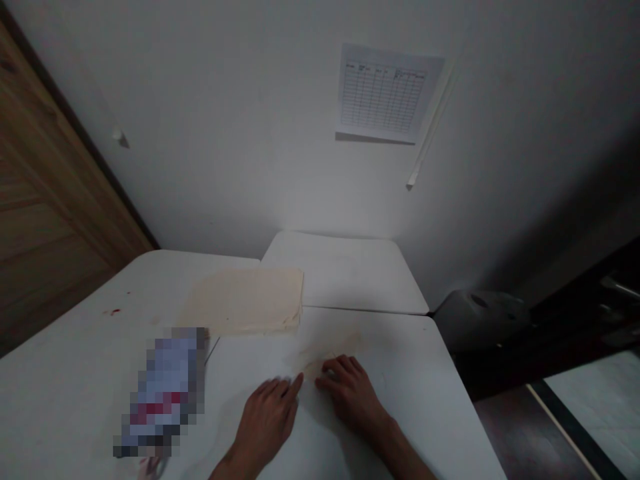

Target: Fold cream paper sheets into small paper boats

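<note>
My left hand (269, 415) rests low over the white table, its index finger stretched toward a faint beige patch (313, 369) and the other fingers loosely bent. Opposite it, my right hand (350, 393) has its fingers curled down at the right side of that patch. Whether the patch is a thin sheet or a mark on the table, I cannot tell. What the right fingertips pinch, if anything, is hidden. Beyond my left hand lies a stack of thin cream-coloured sheets (245, 299).
A blurred-out blue and red object (167, 383) lies on the table's left part. The white table (425, 393) is made of joined tops. A printed chart (384, 93) hangs on the wall. At left is a wooden door (45, 173); a grey container (477, 317) stands at right.
</note>
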Available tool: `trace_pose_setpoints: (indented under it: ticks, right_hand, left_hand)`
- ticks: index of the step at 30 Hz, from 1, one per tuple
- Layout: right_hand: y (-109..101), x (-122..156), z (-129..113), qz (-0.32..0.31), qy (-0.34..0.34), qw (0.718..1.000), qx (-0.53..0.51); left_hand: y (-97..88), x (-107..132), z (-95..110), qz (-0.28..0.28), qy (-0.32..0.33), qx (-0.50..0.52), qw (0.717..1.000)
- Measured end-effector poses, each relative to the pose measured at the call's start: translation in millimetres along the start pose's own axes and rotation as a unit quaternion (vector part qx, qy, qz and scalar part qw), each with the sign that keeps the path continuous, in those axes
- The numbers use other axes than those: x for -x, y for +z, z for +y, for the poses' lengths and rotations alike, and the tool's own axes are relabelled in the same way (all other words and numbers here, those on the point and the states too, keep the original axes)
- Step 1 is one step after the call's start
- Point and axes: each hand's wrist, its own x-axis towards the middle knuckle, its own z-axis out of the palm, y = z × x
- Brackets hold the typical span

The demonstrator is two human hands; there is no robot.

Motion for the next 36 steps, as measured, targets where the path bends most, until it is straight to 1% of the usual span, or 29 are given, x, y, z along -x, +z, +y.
trace_pose_setpoints:
  ticks: [7, 15, 18, 23, 31, 33, 36]
  right_hand:
    - [-8, -4, -1, -0.029, -0.028, 0.999, 0.031]
    - [-4, -2, 0, -0.018, -0.037, 0.998, 0.054]
    - [0, 0, 2, 0.007, -0.033, 0.999, 0.043]
    - [4, 5, 3, 0.044, -0.015, 0.999, 0.015]
    - [5, 7, 3, 0.095, -0.025, 0.995, -0.035]
    - [4, 10, 6, 0.129, -0.012, 0.989, -0.065]
    - [-3, 19, 17, 0.187, 0.044, 0.976, -0.102]
  left_hand:
    - [0.4, -1, 0, 0.001, -0.003, 0.011, 1.000]
    - [1.8, -1, 2, -0.012, -0.029, -0.004, 0.999]
    - [0.6, -1, 2, -0.007, -0.034, -0.009, 0.999]
    - [-2.1, -3, 2, -0.018, -0.032, -0.011, 0.999]
    - [-2.1, -3, 1, -0.001, -0.014, 0.001, 1.000]
    - [-2.7, -4, -2, 0.005, 0.000, 0.004, 1.000]
    - [-4.7, -5, -11, 0.011, 0.023, 0.007, 1.000]
